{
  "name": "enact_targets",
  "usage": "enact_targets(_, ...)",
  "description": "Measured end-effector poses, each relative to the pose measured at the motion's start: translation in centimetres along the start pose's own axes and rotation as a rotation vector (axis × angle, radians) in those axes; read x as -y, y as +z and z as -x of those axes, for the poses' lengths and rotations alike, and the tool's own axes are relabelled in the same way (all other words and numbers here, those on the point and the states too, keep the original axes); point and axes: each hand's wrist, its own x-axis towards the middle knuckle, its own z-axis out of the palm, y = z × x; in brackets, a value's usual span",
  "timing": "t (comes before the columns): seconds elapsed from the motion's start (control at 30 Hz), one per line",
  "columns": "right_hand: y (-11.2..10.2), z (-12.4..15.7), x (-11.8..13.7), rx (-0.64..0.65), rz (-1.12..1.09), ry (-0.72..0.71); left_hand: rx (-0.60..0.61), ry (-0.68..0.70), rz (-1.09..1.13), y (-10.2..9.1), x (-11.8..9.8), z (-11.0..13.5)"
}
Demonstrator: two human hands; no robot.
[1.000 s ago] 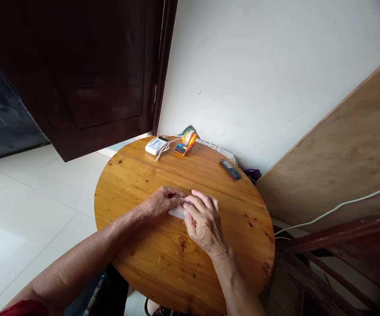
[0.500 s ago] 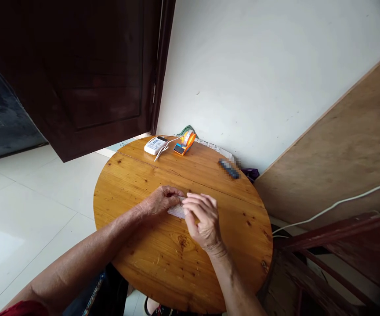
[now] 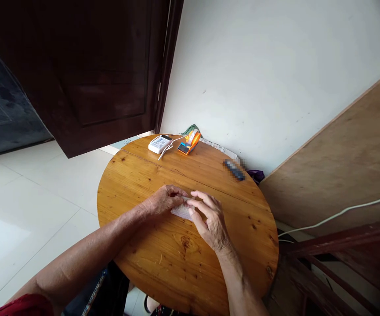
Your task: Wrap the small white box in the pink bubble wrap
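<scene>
Both my hands rest on a round wooden table (image 3: 163,259) near its middle. Between them lies a small pale, whitish piece (image 3: 181,212), thin like paper or plastic, mostly hidden by my fingers. My left hand (image 3: 163,202) has its fingers curled and pinched on the piece's left end. My right hand (image 3: 209,219) is bent over the right end, fingertips pressed on it. What the piece is I cannot make out.
At the table's far edge sit a white device (image 3: 158,143) with a white cord, an orange tape dispenser (image 3: 189,143) and a dark flat bar (image 3: 233,170). A dark door (image 3: 87,74) stands behind, a wooden board (image 3: 341,158) leans right, and a wooden chair (image 3: 341,259) stands by it.
My hands stay on the pale piece; the right hand's fingers have shifted slightly over it. The view has moved a little.
</scene>
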Motion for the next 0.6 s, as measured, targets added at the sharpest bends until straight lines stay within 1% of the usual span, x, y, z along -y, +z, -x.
enact_targets(0.1,0.2,-0.1,0.4,0.01,0.085,-0.08,0.009,-0.002,0.017,-0.1,0.2,-0.1)
enact_targets(0.2,0.2,0.0,0.9,-0.039,0.041,-0.131,0.001,0.014,0.041,-0.1,0.6,-0.2)
enact_targets(0.27,0.0,0.1,0.9,-0.109,-0.059,-0.088,-0.005,0.02,0.031,-0.1,0.8,-0.3)
enact_targets(0.33,-0.3,0.1,0.4,-0.175,-0.152,0.015,-0.028,0.002,0.014,0.0,0.7,-0.2)
enact_targets(0.4,-0.6,0.1,-0.4,-0.191,-0.21,0.123,-0.06,-0.035,0.019,0.0,0.5,-0.2)
enact_targets(0.47,-0.9,0.1,-1.4,-0.142,-0.26,0.194,-0.079,-0.055,0.038,-0.2,0.4,-0.1)
enact_targets(0.6,-1.0,0.2,-2.2,0.046,-0.316,0.274,-0.082,-0.032,0.088,-1.2,0.0,-0.1)
